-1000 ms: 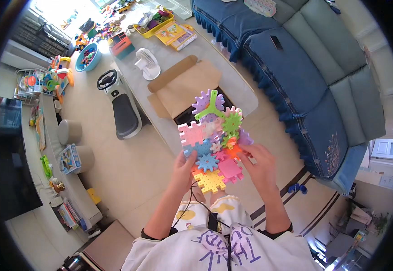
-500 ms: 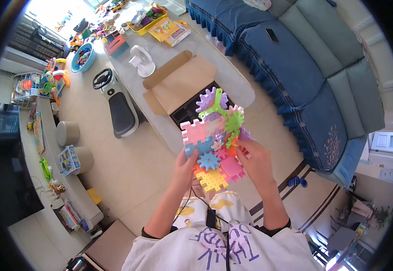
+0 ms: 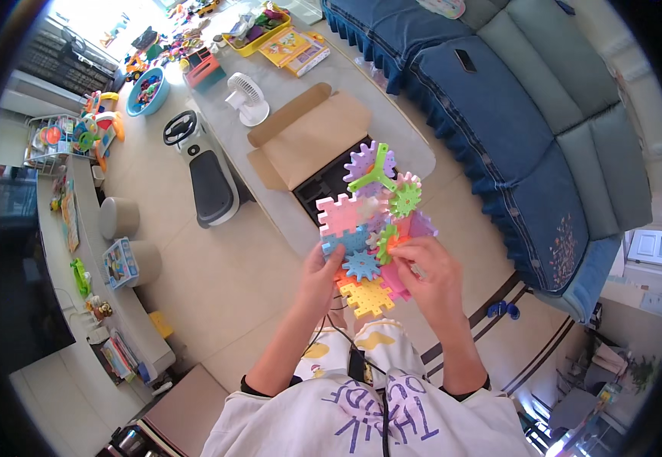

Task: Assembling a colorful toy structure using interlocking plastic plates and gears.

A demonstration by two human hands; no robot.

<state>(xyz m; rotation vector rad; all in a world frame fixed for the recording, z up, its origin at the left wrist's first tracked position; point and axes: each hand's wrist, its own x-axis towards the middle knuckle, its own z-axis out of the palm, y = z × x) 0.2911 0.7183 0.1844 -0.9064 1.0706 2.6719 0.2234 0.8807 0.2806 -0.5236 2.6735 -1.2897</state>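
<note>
gear toy (image 3: pixel 362 265) between hands (image 3: pixel 431 270), box (image 3: pixel 315 141) on table (image 3: pixel 395 110), fan (image 3: pixel 247 99) behind box, ride-on car (image 3: pixel 213 183) left of table, sofa (image 3: pixel 498 137) right

Gear toy (image 3: pixel 355 241) in left hand (image 3: pixel 320 280)

Strong glare (image 3: pixel 96 24) at upper left

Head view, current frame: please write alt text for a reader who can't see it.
A person's left hand holds up a colourful gear toy of interlocking plates while the right hand has its fingertips at the toy's right side. Beyond it, an open cardboard box and a white fan sit on a table, beside a blue sofa.
</note>
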